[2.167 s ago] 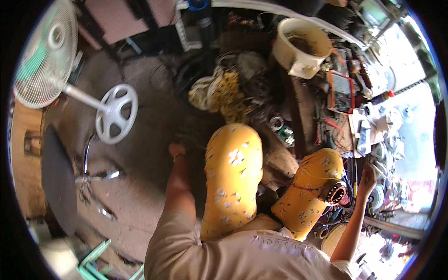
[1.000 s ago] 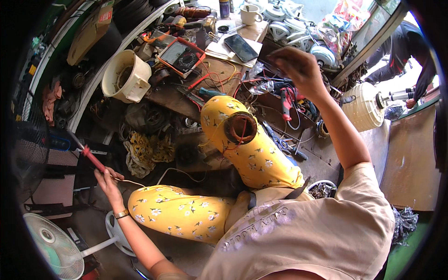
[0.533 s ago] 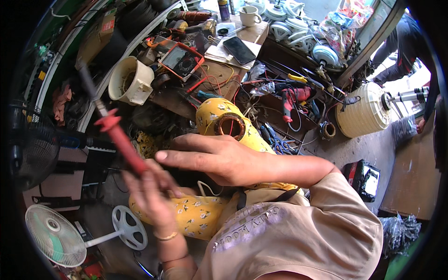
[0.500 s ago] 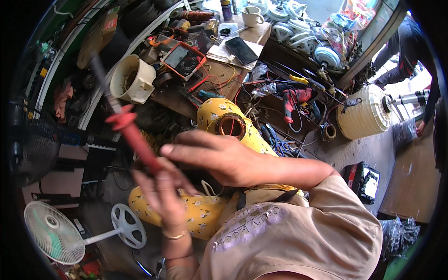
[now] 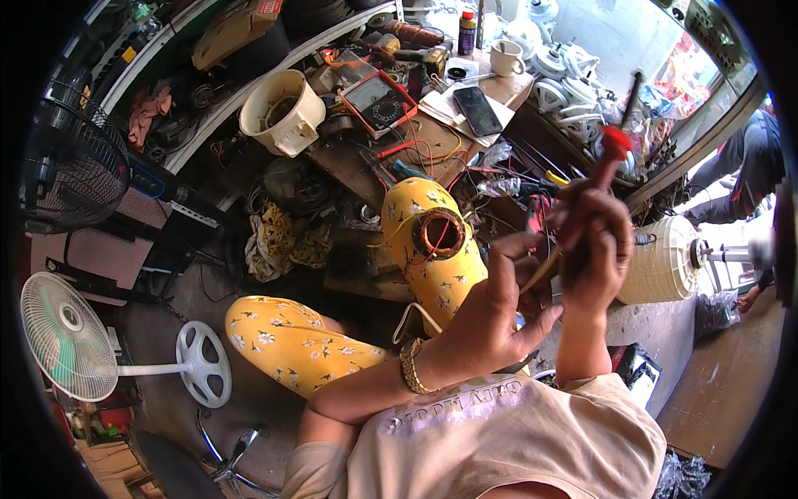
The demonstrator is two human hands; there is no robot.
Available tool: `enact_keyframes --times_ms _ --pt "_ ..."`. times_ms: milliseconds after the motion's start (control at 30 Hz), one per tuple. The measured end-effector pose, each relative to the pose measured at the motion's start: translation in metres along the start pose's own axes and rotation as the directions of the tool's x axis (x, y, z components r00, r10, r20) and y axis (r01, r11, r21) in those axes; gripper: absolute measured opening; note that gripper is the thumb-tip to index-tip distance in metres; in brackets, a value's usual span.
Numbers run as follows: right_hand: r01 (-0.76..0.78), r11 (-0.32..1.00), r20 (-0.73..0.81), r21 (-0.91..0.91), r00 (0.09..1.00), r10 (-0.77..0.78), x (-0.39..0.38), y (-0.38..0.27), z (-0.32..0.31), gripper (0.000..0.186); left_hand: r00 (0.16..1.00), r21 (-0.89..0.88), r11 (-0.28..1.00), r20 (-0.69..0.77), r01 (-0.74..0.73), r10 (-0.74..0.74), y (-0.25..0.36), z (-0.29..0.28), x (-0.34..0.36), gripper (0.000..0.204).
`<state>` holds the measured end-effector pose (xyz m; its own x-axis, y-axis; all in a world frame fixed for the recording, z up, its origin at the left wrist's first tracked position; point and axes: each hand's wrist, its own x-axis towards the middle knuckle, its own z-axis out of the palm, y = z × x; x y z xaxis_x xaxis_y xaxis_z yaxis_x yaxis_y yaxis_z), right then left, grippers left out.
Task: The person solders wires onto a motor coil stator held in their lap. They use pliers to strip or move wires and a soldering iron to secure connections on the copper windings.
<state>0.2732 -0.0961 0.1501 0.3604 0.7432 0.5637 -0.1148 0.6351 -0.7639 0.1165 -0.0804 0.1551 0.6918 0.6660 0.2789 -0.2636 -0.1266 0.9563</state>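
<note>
My right hand is closed round the red handle of a soldering iron. Its dark shaft points up toward the window. Close beside it, my left hand, with a gold band at the wrist, has its thumb and forefinger spread. A thin tan strip runs between the two hands; I cannot make out what it is. On my yellow flowered trouser leg rests a ring-shaped motor stator with brown windings and a red wire across its opening.
A wooden bench ahead holds a multimeter, a phone, a mug and a spray can. A cream bucket stands left of these. Fans stand at left; a ribbed cream drum and another person are at right.
The soldering iron has swung from the left side to the right and now stands steeper. It has passed from my left hand into my right. My view has shifted a little left.
</note>
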Motion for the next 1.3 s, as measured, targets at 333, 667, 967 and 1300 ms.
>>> enact_keyframes --times_ms 333,667,967,1300 --pt "0.129 0.376 -0.181 -0.918 0.706 -0.685 0.015 0.005 -0.093 0.051 0.85 0.088 0.97 0.468 0.229 -0.243 -0.028 -0.022 -0.029 0.04" --pt "-0.039 0.506 -0.438 -0.861 0.563 -0.701 0.014 0.0 -0.171 0.043 0.799 0.351 0.937 -0.562 -0.008 0.217 -0.023 -0.178 0.034 0.043" --pt "-0.251 0.612 -0.581 -0.75 0.691 -0.429 -0.005 0.068 -0.187 0.034 0.272 -0.484 0.809 -0.772 0.333 -0.574 -0.079 -0.434 0.105 0.091" --pt "-0.299 0.445 -0.489 -0.844 0.77 -0.411 -0.002 0.093 -0.183 0.035 0.168 -0.418 0.895 -0.882 0.158 -0.441 -0.097 -0.514 0.051 0.038"
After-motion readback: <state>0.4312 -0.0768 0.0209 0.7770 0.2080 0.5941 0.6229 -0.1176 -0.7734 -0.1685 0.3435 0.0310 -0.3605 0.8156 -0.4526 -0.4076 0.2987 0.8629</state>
